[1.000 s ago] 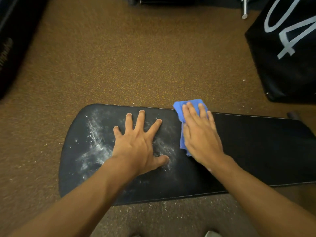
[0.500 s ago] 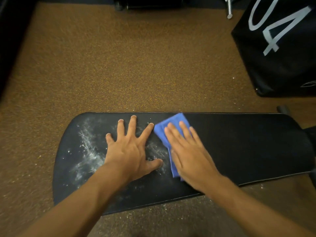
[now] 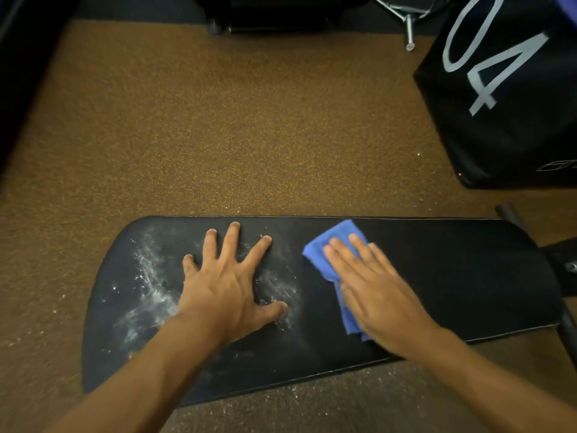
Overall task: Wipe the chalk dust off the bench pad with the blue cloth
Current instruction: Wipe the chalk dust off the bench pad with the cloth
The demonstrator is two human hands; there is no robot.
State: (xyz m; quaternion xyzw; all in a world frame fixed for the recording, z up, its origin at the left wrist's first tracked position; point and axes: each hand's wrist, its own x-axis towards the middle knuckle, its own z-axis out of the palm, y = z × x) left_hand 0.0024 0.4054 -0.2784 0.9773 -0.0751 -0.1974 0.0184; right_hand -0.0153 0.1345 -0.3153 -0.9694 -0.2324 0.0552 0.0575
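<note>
Mid-wipe step: the right hand (image 3: 374, 285) lies flat, fingers straight and together, pressing the folded blue cloth (image 3: 332, 245) onto the long black padded bench pad (image 3: 452, 260), near its far edge and about mid-length. The left hand (image 3: 224, 276) is spread wide, palm down, bracing on the pad and holding nothing. The white chalk dust streaks (image 3: 150, 285) sit at the rounded left end and around the left hand's thumb, so most cleaning looks not yet done. The right hand is slightly blurred, probably sliding. Next move likely calls for sweeping the cloth leftward into the dust, and the left hand lifting clear. The pad's near and far edges are close, with speckled brown rubber floor (image 3: 249, 135) beyond; the right half gives open room.
</note>
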